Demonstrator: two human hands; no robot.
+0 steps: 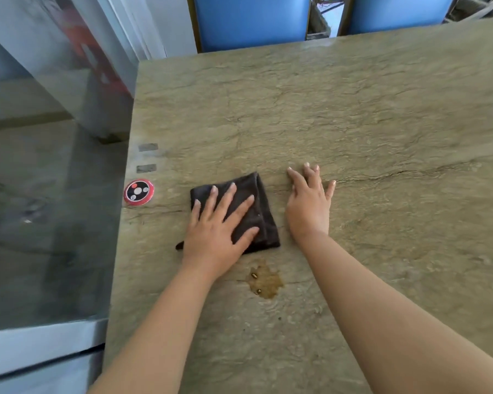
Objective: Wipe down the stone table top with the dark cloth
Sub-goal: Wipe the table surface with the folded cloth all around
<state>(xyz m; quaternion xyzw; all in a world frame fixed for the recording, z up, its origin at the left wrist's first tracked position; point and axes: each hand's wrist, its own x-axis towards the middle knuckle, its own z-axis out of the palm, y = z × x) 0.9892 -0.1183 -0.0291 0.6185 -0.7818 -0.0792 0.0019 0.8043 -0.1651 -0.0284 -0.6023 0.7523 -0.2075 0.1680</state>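
Note:
A folded dark brown cloth [258, 211] lies flat on the greenish-tan stone table top [367, 123]. My left hand [218, 228] presses on the cloth with straight, spread fingers. My right hand [309, 203] rests flat on the bare stone just right of the cloth, fingers straight, apart from it. A brownish wet stain [265, 280] with two small dark specks sits just in front of the cloth, between my forearms.
A round red and black call button [138, 192] lies near the table's left edge, with two grey patches [147, 157] behind it. Two blue chairs [251, 21] stand at the far edge. A glass partition [49, 166] runs along the left side.

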